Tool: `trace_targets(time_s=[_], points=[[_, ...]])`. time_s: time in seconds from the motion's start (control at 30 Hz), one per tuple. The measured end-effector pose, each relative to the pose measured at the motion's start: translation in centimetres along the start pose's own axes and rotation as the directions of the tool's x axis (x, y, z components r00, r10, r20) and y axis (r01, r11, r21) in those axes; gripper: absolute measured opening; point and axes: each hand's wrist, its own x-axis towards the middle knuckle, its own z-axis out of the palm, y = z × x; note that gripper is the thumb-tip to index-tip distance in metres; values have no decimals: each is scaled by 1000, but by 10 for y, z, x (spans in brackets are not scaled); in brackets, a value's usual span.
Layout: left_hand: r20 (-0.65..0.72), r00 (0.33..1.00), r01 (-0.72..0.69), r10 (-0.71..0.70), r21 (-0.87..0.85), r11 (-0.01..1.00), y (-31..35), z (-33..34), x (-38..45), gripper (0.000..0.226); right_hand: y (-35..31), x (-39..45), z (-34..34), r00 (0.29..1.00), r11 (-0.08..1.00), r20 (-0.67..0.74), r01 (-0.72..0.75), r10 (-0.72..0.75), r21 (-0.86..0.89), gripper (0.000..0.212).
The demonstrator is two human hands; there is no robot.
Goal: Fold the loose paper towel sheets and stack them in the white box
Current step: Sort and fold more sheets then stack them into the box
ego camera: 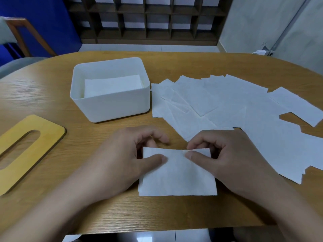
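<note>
I hold one paper towel sheet (pixel 176 173) on the near part of the wooden table (pixel 52 88), my left hand (pixel 129 154) and right hand (pixel 227 154) both pinching its far edge. The paper is thin, so unequal pull may skew the fold or tear it. The white box (pixel 111 103), already holding folded sheets (pixel 111 85), stands far left; the loose sheets (pixel 227 105) spread on the right could be dragged by my right wrist.

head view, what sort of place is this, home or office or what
Probably an office or meeting room, though I can't be sure: a long rounded wooden table, a dark grid of cubbyhole shelving against the back wall, and a chair pulled up at the far left.
</note>
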Motion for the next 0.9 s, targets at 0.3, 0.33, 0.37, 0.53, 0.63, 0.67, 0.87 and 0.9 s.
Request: trace_targets(time_s=[0.3,0.33,0.37,0.53,0.63,0.67,0.87,0.9], points=[[13,997,-73,74,385,920,-9,-6,0,47,8,4,0,999,985,5,51,-51,-163,30],[11,996,-80,83,399,914,-9,-7,0,51,7,3,-1,999,989,8,46,-45,-138,32],[16,996,-87,88,414,906,-9,-7,0,55,5,2,-1,999,991,22,44,-42,-128,37],[73,997,-67,35,510,857,-3,-3,-2,69,2,2,0,991,976,131,44,-16,-212,58],[88,996,-22,-23,478,878,4,-1,-3,58,-1,3,1,986,970,168,32,10,-242,57],[86,996,-6,-39,467,884,6,-1,-3,54,-2,3,1,984,970,178,24,20,-242,54],[103,993,14,-63,417,909,3,1,-1,43,-8,2,3,976,977,219,36,11,-208,26],[105,993,11,-58,398,917,3,1,0,42,-8,2,3,975,982,222,39,3,-182,23]])
